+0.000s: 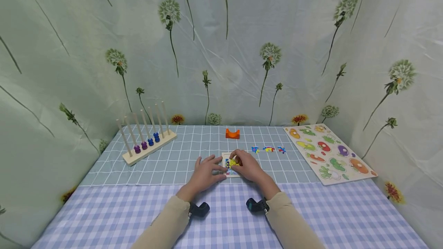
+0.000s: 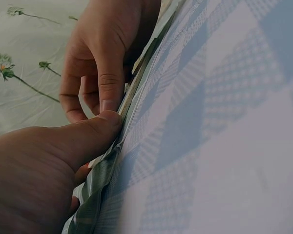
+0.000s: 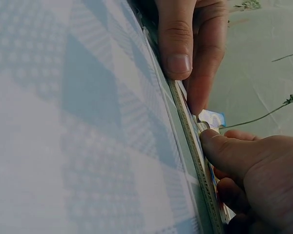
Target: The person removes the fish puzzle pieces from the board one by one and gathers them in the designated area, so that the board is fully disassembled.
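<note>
Between both hands lies a small framed puzzle board [image 1: 225,154] with blue, yellow and pink pieces in it. My left hand [image 1: 204,173] rests at its left side, fingers spread and fairly straight; in the left wrist view its thumb [image 2: 95,127] lies along the near edge. My right hand [image 1: 247,166] comes over the right side with bent fingers and pinches a yellow puzzle piece [image 1: 232,162]. The right wrist view shows a blue-and-yellow piece [image 3: 212,118] tilted up from the board's edge [image 3: 188,129], beside the right thumb [image 3: 219,144]. The right fingers partly cover the board.
Three small coloured pieces [image 1: 268,149] lie in a row behind the right hand. An orange curved block [image 1: 232,134] stands farther back. A peg rack [image 1: 150,150] with purple and blue beads is at the left, a vegetable puzzle board [image 1: 332,153] at the right.
</note>
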`<state>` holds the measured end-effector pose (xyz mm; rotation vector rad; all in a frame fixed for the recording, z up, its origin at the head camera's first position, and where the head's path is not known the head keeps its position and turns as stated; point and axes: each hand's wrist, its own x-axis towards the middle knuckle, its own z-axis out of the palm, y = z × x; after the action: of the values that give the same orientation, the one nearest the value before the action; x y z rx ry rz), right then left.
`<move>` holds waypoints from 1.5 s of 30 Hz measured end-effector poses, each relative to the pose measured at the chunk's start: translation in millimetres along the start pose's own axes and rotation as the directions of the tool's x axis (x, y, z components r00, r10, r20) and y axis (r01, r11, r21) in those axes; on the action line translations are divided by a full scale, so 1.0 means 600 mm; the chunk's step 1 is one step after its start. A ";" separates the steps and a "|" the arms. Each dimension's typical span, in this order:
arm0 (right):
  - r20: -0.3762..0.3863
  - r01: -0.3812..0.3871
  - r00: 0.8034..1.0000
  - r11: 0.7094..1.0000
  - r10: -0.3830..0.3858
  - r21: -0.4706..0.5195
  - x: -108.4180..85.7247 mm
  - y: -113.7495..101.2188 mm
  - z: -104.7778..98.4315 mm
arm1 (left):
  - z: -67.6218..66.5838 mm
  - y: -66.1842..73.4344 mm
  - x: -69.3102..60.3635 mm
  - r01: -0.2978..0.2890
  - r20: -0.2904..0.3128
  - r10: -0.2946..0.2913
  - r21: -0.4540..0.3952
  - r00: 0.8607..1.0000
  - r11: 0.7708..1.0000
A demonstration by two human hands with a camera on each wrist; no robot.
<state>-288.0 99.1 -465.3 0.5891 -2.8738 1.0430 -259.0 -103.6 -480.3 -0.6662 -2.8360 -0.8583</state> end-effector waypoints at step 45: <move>-0.110 -0.139 0.973 0.889 0.205 0.435 0.005 0.031 -0.039 | 0.005 -0.002 0.000 0.016 -0.006 -0.016 -0.014 1.000 1.000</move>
<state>-299.8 125.8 -457.8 0.2454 -2.6076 1.6859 -259.3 -102.8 -483.5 -0.6422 -2.8366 -0.8824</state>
